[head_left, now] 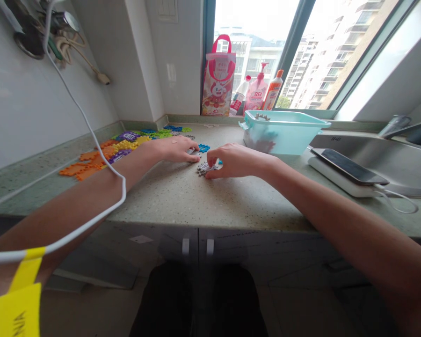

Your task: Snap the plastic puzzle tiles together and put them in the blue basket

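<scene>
Over the middle of the counter, my left hand (pixel 177 149) lies palm down, its thumb and fingers curled around a grey notched piece that is mostly hidden. Close by on the right, my right hand (pixel 231 160) grips the edge of a flat grey interlocking piece (pixel 205 169) between thumb and fingers, low at the counter surface. A bit of blue-green shows beneath the right hand. Just behind the two hands lies a blue notched piece (pixel 204 148). Orange pieces (pixel 87 161), yellow pieces (pixel 126 144), purple pieces (pixel 128 135) and green pieces (pixel 161 134) spread left of my left hand.
A light-blue plastic bin (pixel 284 133) with grey pieces inside stands behind my right hand. A phone (pixel 349 166) rests on a white box (pixel 337 178) beside the sink (pixel 400 164). A white cable (pixel 87 126) hangs across the left side. A pink bag (pixel 219 84) and bottles line the window.
</scene>
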Available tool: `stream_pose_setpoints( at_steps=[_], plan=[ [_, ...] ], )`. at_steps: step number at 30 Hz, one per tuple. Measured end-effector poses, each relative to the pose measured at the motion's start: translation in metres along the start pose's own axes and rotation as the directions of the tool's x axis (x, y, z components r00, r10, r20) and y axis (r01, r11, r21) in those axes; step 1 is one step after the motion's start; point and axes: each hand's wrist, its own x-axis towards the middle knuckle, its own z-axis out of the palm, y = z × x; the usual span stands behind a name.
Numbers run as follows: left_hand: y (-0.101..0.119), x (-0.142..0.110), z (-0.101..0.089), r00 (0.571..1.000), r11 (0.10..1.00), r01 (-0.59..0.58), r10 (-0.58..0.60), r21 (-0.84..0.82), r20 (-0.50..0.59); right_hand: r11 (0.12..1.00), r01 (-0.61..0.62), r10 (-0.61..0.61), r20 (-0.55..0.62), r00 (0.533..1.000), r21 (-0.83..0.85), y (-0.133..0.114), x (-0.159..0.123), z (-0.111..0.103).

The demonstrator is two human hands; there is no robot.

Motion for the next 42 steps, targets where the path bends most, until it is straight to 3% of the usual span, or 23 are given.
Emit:
stream_pose_setpoints(
  at_steps=[10,31,42],
  plan=[
    [0.001,-0.001,-0.001,1.000,0.999,0.022,-0.022,-0.029,0.015,0.999,0.027,-0.026,-0.009,1.000,0.021,0.006,0.001,0.002],
    [-0.004,0.002,0.005,0.999,0.999,-0.046,0.046,-0.015,-0.029,1.000,0.028,-0.028,-0.019,0.999,-0.003,0.002,0.000,0.003],
    [0.031,-0.009,-0.006,0.995,0.995,-0.096,0.096,0.021,-0.029,1.000,0.018,-0.018,-0.003,1.000,-0.025,-0.002,-0.003,-0.001]
  ],
)
